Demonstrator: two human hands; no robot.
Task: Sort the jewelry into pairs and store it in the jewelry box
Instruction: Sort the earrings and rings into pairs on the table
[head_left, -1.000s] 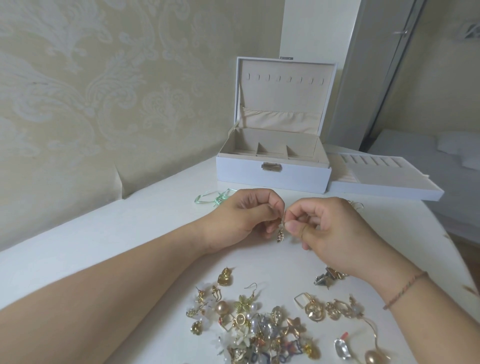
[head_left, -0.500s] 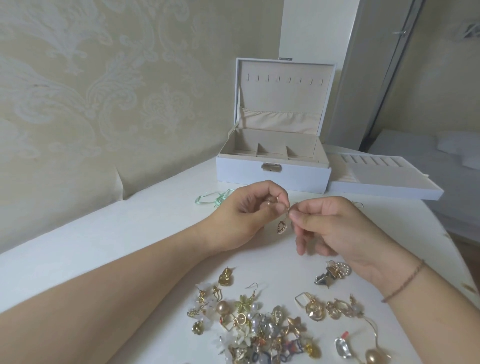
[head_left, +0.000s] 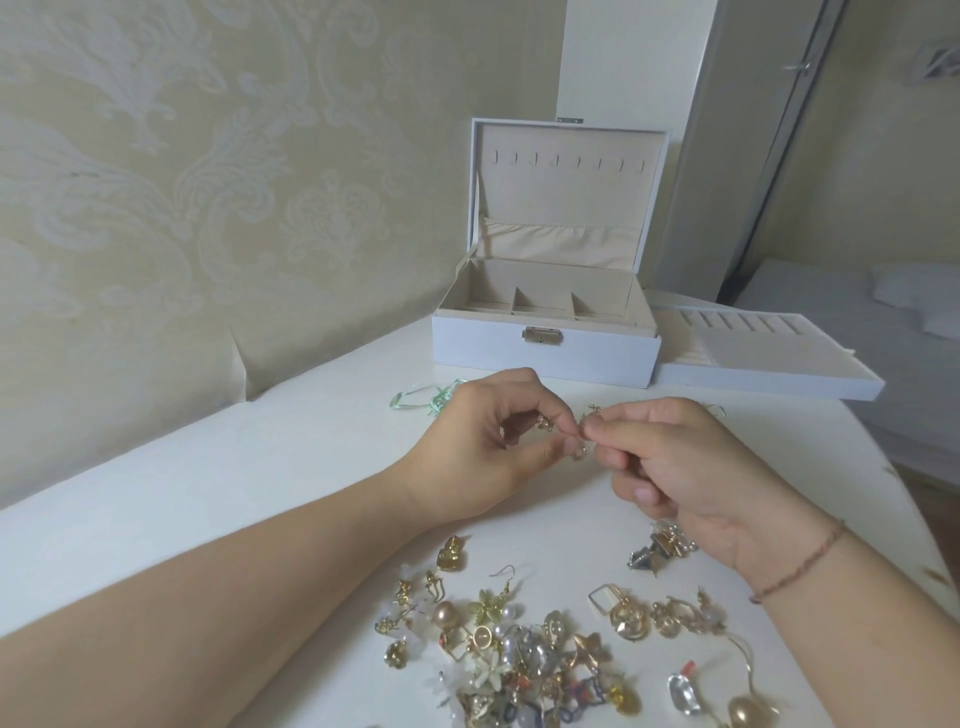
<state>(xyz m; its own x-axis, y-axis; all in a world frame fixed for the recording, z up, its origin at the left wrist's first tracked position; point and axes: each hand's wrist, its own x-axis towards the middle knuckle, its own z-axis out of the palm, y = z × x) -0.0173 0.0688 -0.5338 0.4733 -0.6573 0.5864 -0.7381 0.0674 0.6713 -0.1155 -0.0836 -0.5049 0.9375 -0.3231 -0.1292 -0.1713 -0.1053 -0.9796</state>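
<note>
My left hand (head_left: 485, 441) and my right hand (head_left: 670, 462) meet fingertip to fingertip above the white table (head_left: 260, 467). Both pinch a small gold earring (head_left: 581, 451) that dangles between them; a second small gold piece (head_left: 701, 422) shows inside my left fingers. A heap of mixed gold and pearl earrings (head_left: 519, 649) lies near the table's front edge, under my forearms. The white jewelry box (head_left: 545, 353) stands open behind my hands, its beige compartments showing nothing inside.
The box's removed ring tray (head_left: 769, 364) lies to the right of it. A green ribbon (head_left: 426, 402) lies left of my left hand. A small cluster of earrings (head_left: 657, 551) sits under my right wrist. The wallpapered wall runs along the left.
Both hands have risen a little and drifted apart slightly, and the dangling earring has come up with them, still pinched between the fingertips.
</note>
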